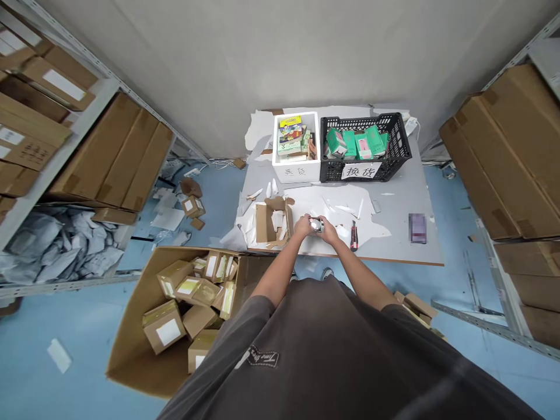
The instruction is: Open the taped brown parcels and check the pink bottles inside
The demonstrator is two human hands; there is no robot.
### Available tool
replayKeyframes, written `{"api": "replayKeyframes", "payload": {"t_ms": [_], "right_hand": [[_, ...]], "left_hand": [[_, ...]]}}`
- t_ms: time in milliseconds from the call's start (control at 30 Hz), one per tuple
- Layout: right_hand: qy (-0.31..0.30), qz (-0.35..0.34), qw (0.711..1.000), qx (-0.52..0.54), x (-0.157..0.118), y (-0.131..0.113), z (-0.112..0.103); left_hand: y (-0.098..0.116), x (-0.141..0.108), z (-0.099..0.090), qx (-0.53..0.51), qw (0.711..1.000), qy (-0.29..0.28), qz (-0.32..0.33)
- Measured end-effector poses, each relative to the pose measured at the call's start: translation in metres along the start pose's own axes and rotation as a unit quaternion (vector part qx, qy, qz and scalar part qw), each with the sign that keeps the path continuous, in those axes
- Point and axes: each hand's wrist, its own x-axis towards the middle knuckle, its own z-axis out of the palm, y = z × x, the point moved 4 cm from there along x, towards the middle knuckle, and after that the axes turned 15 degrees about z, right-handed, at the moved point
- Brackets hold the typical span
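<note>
My left hand and my right hand are closed around the two sides of a small object, over the table's front part. It has a pale, shiny rounded middle and darker edges; its kind is too small to make out. Just right of my right hand lies a red and black utility knife. To the left of my left hand stands an opened cardboard box with torn flaps and white paper inside. White paper scraps lie beyond my hands.
At the table's back stand a white foam box of small cartons and a black crate of green boxes. A purple packet lies right. A large carton full of parcels stands left on the floor. Shelves with cartons flank both sides.
</note>
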Motion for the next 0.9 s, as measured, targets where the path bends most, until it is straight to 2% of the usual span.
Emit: {"api": "replayKeyframes", "payload": {"t_ms": [100,200,300,400,533,667,767,900], "right_hand": [[-0.009,0.005,1.0,-0.013,0.0,-0.001,-0.003],[-0.01,0.022,0.999,-0.023,0.001,0.001,-0.003],[-0.003,0.034,0.999,-0.011,0.002,0.004,0.0],[0.002,0.047,0.999,0.015,0.003,0.008,0.003],[-0.038,0.049,0.997,0.054,0.005,0.008,-0.002],[-0.115,0.05,0.987,0.099,0.008,-0.002,-0.016],[-0.091,0.073,0.991,0.061,0.018,-0.016,-0.031],[-0.042,0.027,0.998,-0.047,0.03,-0.039,-0.048]], "left_hand": [[-0.008,0.007,-0.008,-0.061,0.998,-0.002,0.004],[-0.025,0.005,-0.014,-0.202,0.979,0.013,-0.014],[-0.038,-0.001,-0.007,-0.331,0.942,0.039,-0.035],[-0.039,-0.003,0.007,-0.403,0.911,0.083,-0.014],[-0.035,-0.007,0.021,-0.431,0.889,0.153,-0.012],[-0.032,-0.013,0.023,-0.441,0.883,0.159,-0.006],[-0.03,-0.017,0.02,-0.422,0.895,0.144,0.009],[-0.026,-0.02,0.015,-0.381,0.913,0.145,0.014]]}}
